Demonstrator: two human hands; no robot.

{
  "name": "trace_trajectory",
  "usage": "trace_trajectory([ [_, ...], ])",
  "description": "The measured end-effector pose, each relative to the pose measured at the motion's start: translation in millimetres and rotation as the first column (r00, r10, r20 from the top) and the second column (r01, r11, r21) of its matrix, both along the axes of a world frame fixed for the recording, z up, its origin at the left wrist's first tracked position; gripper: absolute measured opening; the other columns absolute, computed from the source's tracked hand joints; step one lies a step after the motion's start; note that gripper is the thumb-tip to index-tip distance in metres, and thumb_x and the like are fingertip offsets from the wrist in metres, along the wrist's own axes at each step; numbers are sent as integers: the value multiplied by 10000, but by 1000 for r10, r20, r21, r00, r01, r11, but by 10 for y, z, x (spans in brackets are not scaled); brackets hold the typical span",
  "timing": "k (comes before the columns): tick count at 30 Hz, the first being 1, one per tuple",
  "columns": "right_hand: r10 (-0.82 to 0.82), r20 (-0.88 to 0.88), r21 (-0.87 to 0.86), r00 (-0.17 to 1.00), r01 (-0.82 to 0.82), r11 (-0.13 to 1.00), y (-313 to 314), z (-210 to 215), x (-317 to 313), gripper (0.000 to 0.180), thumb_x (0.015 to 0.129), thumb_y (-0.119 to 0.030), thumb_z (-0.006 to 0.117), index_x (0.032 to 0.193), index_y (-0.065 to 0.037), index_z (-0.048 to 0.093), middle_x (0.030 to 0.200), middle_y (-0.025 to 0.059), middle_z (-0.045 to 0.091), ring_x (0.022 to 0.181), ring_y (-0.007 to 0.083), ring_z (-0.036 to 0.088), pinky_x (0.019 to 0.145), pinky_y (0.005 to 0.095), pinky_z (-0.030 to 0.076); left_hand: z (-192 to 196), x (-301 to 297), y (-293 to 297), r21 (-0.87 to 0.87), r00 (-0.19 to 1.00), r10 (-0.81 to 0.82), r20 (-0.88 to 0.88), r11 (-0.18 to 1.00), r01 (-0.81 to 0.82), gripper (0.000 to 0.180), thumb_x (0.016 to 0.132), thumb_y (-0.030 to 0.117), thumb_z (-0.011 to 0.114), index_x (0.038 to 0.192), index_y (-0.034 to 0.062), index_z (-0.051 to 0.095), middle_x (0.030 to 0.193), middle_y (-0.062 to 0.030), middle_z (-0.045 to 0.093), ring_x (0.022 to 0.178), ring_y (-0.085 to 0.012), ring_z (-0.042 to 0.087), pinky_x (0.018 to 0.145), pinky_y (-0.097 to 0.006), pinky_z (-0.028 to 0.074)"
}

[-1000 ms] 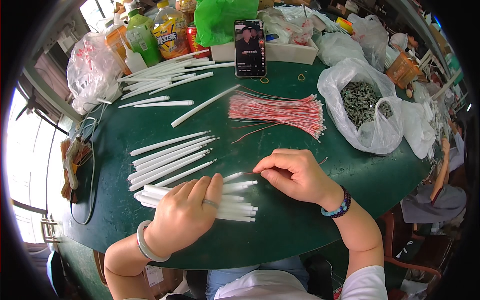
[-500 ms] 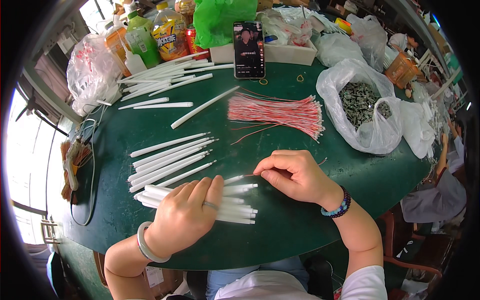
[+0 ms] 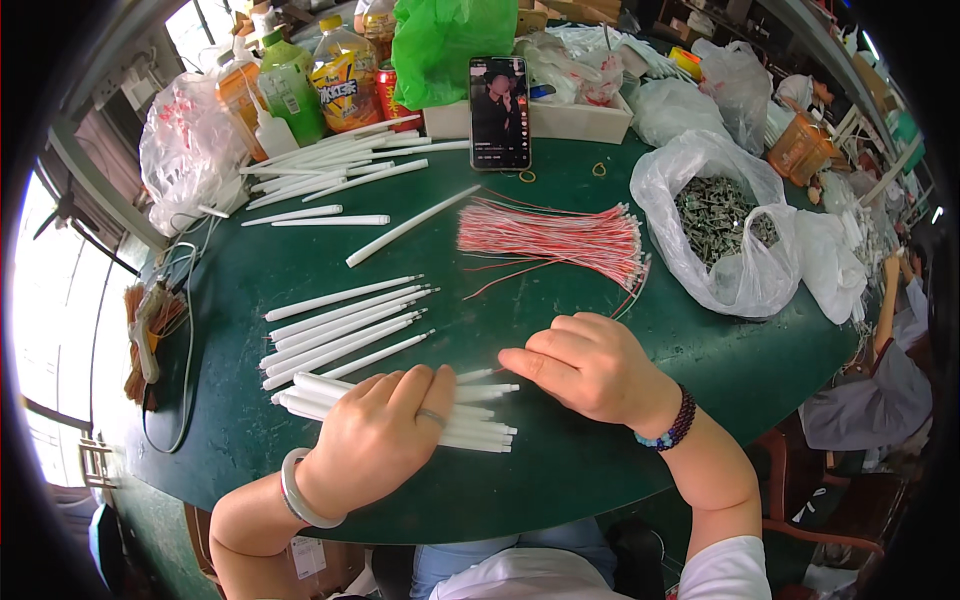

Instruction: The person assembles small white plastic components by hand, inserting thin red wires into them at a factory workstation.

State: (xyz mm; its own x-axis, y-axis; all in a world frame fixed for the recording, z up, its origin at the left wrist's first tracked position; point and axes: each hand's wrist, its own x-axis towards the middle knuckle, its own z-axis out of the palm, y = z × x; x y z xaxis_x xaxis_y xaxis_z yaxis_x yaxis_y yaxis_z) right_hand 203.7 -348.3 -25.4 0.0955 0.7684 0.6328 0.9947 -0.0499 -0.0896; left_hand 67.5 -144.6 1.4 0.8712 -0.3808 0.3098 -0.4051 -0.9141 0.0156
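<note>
My left hand (image 3: 385, 420) lies closed over a pile of slim white tubes (image 3: 482, 435), its fingertips hidden from view. One white tube (image 3: 474, 376) sticks out past its index finger, toward my right hand. Thumb and forefinger of my right hand (image 3: 595, 370) pinch a thin red wire (image 3: 500, 370) at that tube's tip; little of the wire shows. Just beyond the left hand, several white tubes with narrow tips (image 3: 345, 328) lie side by side. A bundle of red and white wires (image 3: 550, 235) lies farther back on the green table (image 3: 580, 470).
An open plastic bag (image 3: 715, 235) of small dark parts stands at right. A phone (image 3: 500, 115) leans against a white box (image 3: 580, 120) at the back. Loose white tubes (image 3: 340, 165) and bottles (image 3: 345, 80) are at back left. A corded tool (image 3: 145, 335) hangs at the left edge.
My right hand has dropped slightly and rolled over, with its fingertips nearer the tube's tip, and less red wire shows between them. The left hand has hardly moved. The view has shifted slightly.
</note>
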Motion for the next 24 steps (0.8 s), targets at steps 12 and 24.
trace_trajectory([
  [12,-112,-131,-341,985,62,938,-186,-23,220,190,777,-76,600,963,-36,611,858,44,606,793,211,609,746,329,475,-72,42,54,96,998,62,-25,994,-60,417,682,73,603,1075,-67,594,946,-140,641,771,-233,656,657,-304,537],
  [24,-174,-143,-329,974,119,937,-174,14,181,202,799,-120,623,986,-45,623,862,54,603,829,207,598,756,335,468,-92,29,35,70,999,9,-32,998,-7,432,681,71,595,1086,-80,590,948,-142,635,777,-236,654,666,-314,538],
])
